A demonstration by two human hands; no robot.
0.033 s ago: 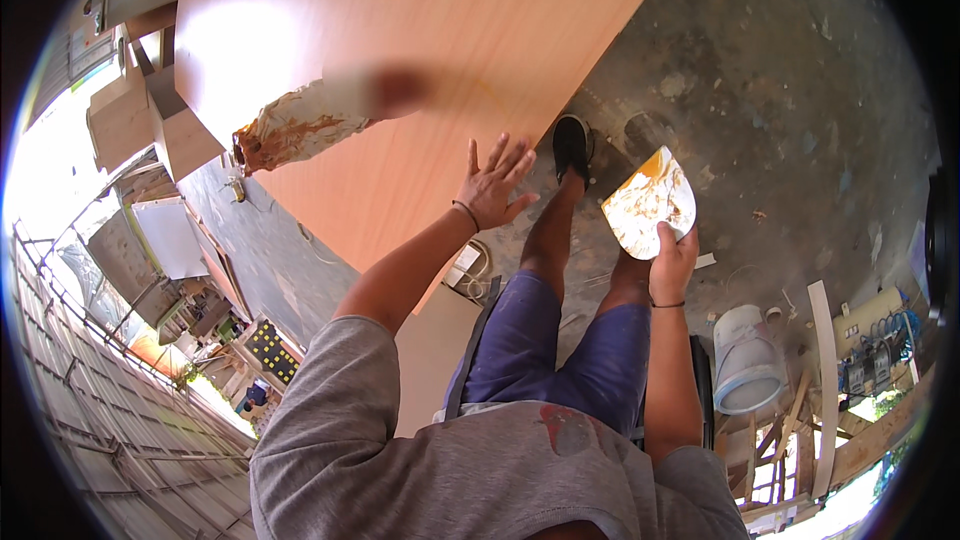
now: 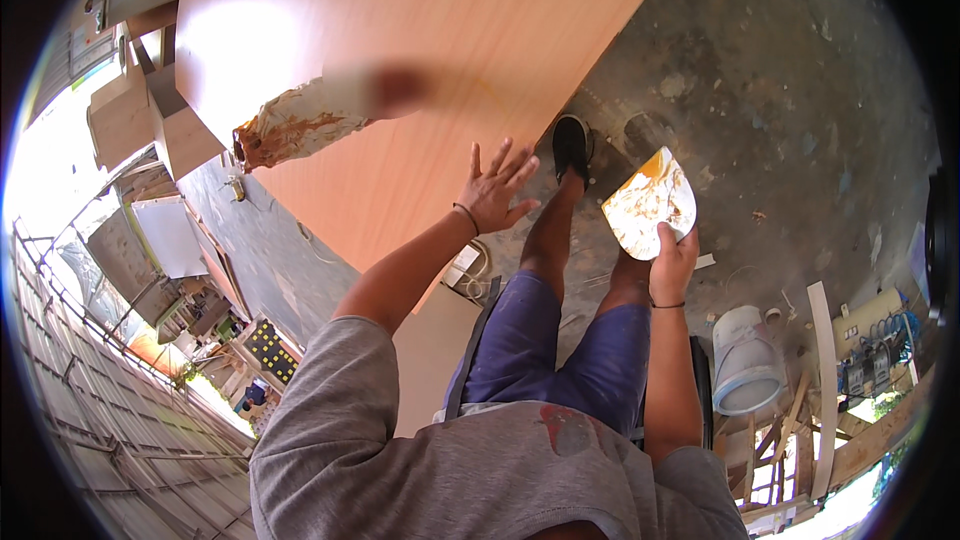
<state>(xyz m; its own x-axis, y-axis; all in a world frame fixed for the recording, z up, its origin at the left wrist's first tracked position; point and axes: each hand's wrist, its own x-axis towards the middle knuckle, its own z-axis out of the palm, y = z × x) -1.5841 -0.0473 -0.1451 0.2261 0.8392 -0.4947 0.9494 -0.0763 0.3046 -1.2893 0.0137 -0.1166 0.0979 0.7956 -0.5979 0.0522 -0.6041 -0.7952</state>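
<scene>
My left hand is held out with its fingers spread, holding nothing, near the front edge of a large wood-grain panel. Whether it touches the panel I cannot tell. In my right hand is a thin white sheet with a rounded edge, smeared orange-brown; the thumb presses on its face and the fingers are mostly hidden behind it. On the panel lies a white wrapped package, also streaked with brown, its far end blurred.
A dirty whitish bucket stands to the right, beside a long pale strip and an air compressor. My foot in a black shoe is close to the panel's edge. Wooden boxes are at the far left.
</scene>
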